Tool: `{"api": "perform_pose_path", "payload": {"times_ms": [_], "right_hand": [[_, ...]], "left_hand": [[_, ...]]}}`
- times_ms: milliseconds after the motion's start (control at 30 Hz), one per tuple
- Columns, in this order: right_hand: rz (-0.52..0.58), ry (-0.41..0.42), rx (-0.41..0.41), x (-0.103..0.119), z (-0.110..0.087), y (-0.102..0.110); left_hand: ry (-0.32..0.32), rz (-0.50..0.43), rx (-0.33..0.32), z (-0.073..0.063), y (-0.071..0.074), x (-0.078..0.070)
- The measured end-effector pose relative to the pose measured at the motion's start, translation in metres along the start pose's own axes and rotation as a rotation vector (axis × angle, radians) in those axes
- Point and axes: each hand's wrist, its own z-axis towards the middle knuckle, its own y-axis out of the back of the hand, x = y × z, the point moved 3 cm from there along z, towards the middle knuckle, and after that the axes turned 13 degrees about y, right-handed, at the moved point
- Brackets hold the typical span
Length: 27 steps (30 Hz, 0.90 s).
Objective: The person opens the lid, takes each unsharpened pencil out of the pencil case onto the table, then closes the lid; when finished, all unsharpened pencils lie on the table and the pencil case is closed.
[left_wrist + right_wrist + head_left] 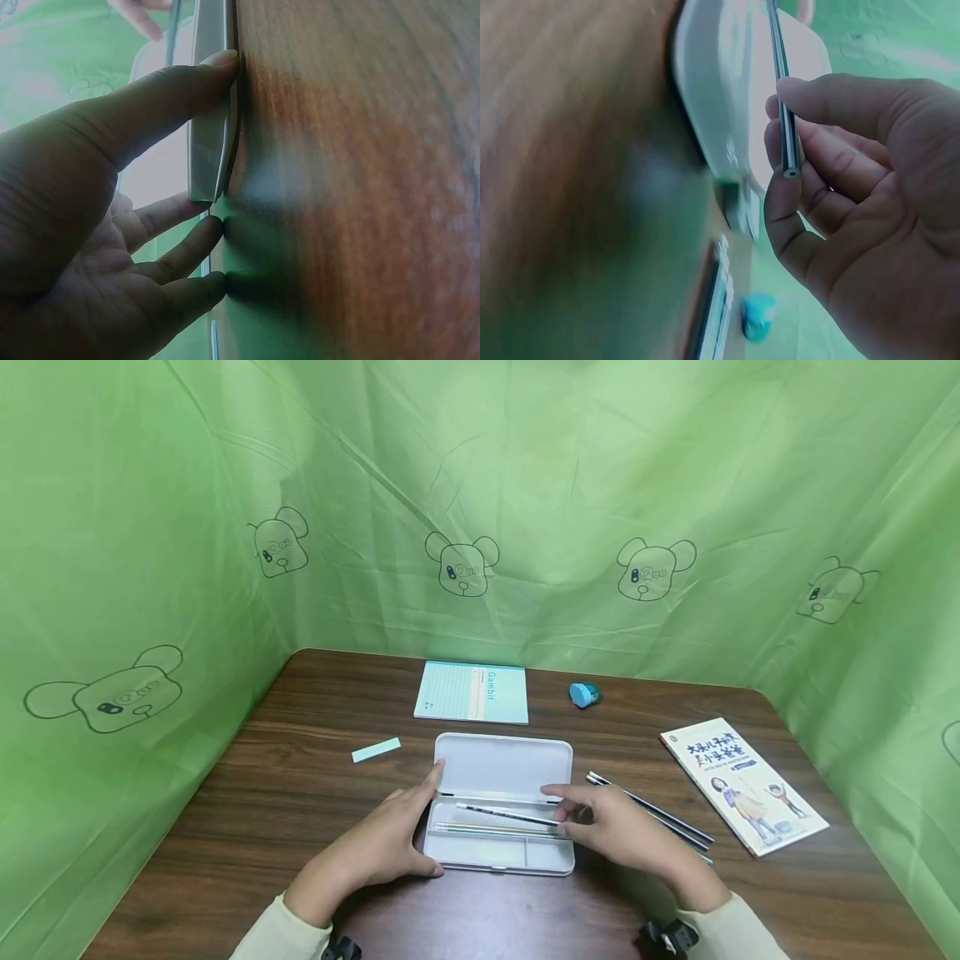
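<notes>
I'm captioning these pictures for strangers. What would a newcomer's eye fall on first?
Probably the bright green curtain with its bear-face outlines, around the back and sides of the dark wooden table. Next comes the open white pencil case at the table's near middle: the right grip holds a dark pencil above it, while the left grip touches its left side.

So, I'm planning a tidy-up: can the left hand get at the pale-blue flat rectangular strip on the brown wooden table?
Probably yes: the strip lies just beyond the left hand, with bare table between them. That hand would likely have to leave the white rectangular pencil case it touches.
</notes>
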Motion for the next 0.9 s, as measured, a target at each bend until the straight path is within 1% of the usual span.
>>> {"api": "perform_pose_path", "payload": {"times_ms": [100, 233, 400, 500, 633, 700, 900], "right_hand": [[0.014, -0.019, -0.052, -0.005, -0.011, 0.014], [0.007, -0.062, -0.112, -0.014, -0.030, 0.034], [-0.043, -0.110, -0.183, -0.026, -0.056, 0.056], [-0.066, -0.137, -0.204, -0.033, -0.073, 0.067], [-0.073, -0.173, -0.216, -0.044, -0.094, 0.077], [-0.072, -0.176, -0.225, -0.050, -0.104, 0.080], [-0.087, -0.175, -0.249, -0.068, -0.123, 0.082]], "left_hand": [[-0.001, 0.002, -0.001, 0.001, -0.001, 0.001], [-0.006, 0.005, -0.003, 0.002, -0.001, 0.001], [-0.007, 0.005, 0.000, 0.002, -0.001, 0.002], [-0.008, 0.009, 0.001, 0.002, -0.001, 0.001], [-0.006, 0.009, 0.008, 0.002, -0.001, 0.001], [0.001, 0.007, 0.012, 0.002, -0.001, 0.002], [0.013, 0.007, 0.016, 0.002, -0.001, 0.001]]}}
